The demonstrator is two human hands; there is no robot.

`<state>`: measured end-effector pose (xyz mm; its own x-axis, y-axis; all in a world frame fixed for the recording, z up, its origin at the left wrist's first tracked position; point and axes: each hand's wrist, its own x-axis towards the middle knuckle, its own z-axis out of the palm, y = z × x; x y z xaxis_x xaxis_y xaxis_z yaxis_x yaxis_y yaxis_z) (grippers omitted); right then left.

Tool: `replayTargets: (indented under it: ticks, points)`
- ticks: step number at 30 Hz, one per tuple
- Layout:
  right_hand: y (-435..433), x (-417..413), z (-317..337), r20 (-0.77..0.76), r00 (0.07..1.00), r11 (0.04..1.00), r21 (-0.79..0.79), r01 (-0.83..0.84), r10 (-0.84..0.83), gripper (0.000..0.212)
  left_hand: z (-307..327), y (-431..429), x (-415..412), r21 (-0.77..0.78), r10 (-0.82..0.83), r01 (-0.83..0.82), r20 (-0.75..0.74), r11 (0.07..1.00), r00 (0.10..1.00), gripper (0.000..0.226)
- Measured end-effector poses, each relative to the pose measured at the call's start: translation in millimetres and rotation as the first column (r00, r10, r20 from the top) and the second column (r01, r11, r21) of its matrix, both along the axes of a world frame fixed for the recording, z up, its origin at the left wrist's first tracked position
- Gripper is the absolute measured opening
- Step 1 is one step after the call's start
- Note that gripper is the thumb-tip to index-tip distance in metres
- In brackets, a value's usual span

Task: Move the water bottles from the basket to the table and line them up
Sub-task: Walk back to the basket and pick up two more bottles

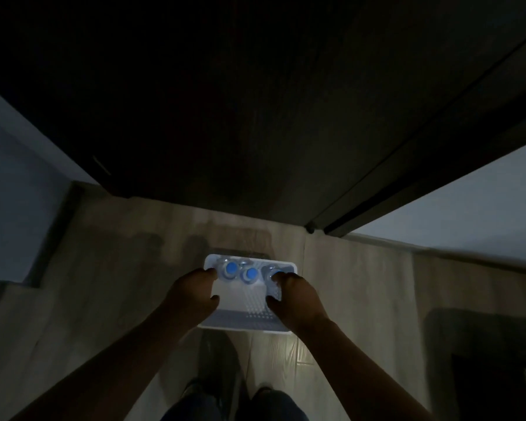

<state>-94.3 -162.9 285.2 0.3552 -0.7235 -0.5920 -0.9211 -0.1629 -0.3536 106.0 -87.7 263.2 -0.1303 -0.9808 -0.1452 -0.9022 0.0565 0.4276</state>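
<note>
A white plastic basket [243,325] sits on the pale wooden floor in front of my feet. Three clear water bottles with blue caps stand along its far side: the left bottle [230,268], the middle bottle [251,273] and the right bottle [271,270], whose cap is mostly covered. My left hand [193,294] is at the basket's left side with fingers and thumb apart, beside the left bottle. My right hand [295,296] is at the basket's right side, its fingertips on the right bottle's cap and its thumb lower. The dark tabletop [255,101] fills the upper view.
The scene is very dim. The table's near edge [210,205] runs just beyond the basket. White walls show at the left [12,177] and right [468,208]. A dark mat or object [483,344] lies on the floor at lower right. My legs are below the basket.
</note>
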Motion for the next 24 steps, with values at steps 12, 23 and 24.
replayTargets:
  ticks: [12, 23, 24]
  points:
    - [-23, 20, -187, 0.047, 0.999, 0.996, -0.089, 0.012, -0.007, 0.055, -175, -45, -16, 0.290, 0.281, -0.272, 0.013, 0.918, 0.960, 0.053]
    - [-26, 22, -286, 0.148, 0.989, 0.981, -0.183, 0.056, -0.029, 0.055, -264, -64, -14, 0.221, 0.258, -0.261, 0.041, 0.940, 0.965, 0.052]
    - [-27, 22, -290, 0.158, 0.987, 0.980, -0.191, 0.054, -0.024, 0.053, -266, -64, -13, 0.209, 0.257, -0.261, 0.044, 0.943, 0.965, 0.050]
